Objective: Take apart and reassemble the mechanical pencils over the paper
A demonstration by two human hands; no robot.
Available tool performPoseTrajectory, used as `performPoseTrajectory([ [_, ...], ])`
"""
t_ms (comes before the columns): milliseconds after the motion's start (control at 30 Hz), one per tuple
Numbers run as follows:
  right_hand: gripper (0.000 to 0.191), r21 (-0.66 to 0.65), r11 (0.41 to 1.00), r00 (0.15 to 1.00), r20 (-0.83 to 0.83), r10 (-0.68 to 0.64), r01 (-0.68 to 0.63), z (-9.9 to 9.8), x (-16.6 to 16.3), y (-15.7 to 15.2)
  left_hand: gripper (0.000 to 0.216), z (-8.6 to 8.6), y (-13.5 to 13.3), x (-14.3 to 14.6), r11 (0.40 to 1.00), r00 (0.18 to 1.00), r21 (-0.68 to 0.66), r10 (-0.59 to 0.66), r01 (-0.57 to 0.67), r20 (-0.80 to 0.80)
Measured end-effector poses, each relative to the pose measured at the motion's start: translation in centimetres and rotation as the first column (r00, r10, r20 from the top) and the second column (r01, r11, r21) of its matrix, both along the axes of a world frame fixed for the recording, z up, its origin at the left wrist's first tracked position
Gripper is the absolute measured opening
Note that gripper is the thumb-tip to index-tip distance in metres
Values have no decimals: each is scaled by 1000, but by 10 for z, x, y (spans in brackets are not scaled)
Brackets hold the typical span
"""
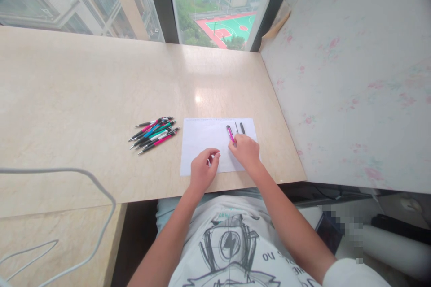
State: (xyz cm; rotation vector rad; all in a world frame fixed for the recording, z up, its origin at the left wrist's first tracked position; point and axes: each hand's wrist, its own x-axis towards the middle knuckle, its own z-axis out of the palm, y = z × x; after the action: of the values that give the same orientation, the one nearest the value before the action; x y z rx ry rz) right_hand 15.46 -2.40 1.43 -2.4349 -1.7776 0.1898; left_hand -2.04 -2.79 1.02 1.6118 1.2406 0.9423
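A white sheet of paper [205, 141] lies near the front edge of the beige tabletop [84, 94]. My right hand [246, 150] rests on the sheet and pinches the near end of a pink pen barrel [230, 133]. Two small dark pen parts [239, 128] lie just right of the barrel on the paper. My left hand [202, 171] hovers over the sheet's front edge with fingers curled toward the thumb; whether it holds something tiny I cannot make out. A pile of several coloured pens [155, 132] lies left of the paper.
A window [215, 9] runs along the far edge of the table. A floral-patterned wall panel [353, 76] closes off the right side. A white wire frame [67, 215] curves over the near left corner.
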Motion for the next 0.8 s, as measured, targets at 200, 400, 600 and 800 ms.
performPoseTrajectory([
  [200,22,25,1000,1000,13,-2,1,1,-3,9,11,-4,-1,1,999,999,5,-33,33,-33],
  [400,25,138,987,992,-103,-71,85,-4,9,-13,12,-4,3,-5,998,997,39,-39,42,-68],
  [600,27,407,900,965,-259,-50,155,-27,41,-46,13,-11,15,-17,969,955,219,-44,113,-295],
  [800,16,599,801,958,-216,188,-22,-39,41,-56,16,-14,22,-17,900,866,346,-64,264,-495],
])
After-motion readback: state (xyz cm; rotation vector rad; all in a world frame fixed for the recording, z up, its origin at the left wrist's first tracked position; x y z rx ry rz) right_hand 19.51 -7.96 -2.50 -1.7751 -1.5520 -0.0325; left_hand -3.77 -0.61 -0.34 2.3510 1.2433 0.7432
